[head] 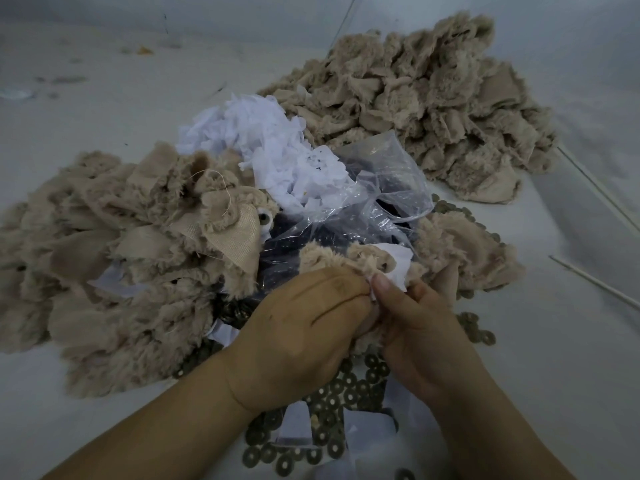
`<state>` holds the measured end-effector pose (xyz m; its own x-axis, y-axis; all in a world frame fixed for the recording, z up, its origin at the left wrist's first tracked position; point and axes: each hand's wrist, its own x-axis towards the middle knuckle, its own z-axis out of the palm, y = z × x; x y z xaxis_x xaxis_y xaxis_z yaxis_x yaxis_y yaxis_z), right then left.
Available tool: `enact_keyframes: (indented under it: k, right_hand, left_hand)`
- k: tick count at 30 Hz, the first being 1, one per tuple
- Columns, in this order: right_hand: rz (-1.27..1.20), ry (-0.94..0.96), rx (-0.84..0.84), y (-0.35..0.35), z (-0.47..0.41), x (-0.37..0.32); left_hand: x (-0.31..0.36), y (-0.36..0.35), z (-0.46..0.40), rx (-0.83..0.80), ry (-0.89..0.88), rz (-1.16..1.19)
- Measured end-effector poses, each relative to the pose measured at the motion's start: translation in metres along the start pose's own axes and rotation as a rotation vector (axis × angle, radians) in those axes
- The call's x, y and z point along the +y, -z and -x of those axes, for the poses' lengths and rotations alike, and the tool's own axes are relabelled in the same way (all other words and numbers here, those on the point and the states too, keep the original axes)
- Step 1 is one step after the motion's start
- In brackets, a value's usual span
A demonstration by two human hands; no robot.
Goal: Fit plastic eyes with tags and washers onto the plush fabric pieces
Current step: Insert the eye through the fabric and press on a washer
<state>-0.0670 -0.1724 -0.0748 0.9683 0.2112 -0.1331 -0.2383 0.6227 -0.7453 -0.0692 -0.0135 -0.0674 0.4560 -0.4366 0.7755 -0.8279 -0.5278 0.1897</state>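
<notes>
A worker's left hand [294,327] and right hand [415,323] are pinching a white tag [394,268] against a plush piece [346,258], best kept flat between the fingertips.

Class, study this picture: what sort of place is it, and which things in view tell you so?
Probably a soft-toy workshop table. Heaps of tan plush fabric pieces, loose washers scattered near the hands, and a pile of white tags suggest hand assembly in batches.
</notes>
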Motion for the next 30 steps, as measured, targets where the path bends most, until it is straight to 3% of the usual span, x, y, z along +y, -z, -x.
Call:
enact_keyframes:
  k: [3,5,8,12,15,23,26,30]
  right_hand:
    - [0.017,0.018,-0.010,-0.001,0.000,-0.001]
    - [0.020,0.024,-0.028,-0.002,0.001,-0.001]
    - [0.007,0.037,-0.042,-0.003,0.001,-0.001]
    - [0.024,0.044,0.064,0.002,-0.002,-0.001]
    - [0.024,0.000,0.091,0.003,-0.002,0.000]
    - [0.074,-0.024,0.052,0.001,-0.002,0.000]
    - [0.099,0.004,0.066,0.002,-0.002,0.000]
    - [0.074,0.025,0.060,0.001,-0.002,0.001]
  left_hand:
    - [-0.002,0.006,-0.003,0.052,0.200,-0.056]
    - [-0.008,0.011,-0.012,0.002,0.336,-0.087]
    - [-0.011,0.014,-0.020,-0.105,0.483,0.032]
    - [-0.005,0.016,-0.016,-0.015,0.664,0.207]
    - [0.000,0.014,-0.015,-0.007,0.653,0.242]
    - [-0.004,0.016,-0.017,-0.199,0.538,0.171]
    - [-0.006,0.012,-0.015,-0.187,0.497,0.065]
    - [-0.009,0.010,-0.013,-0.157,0.580,0.059]
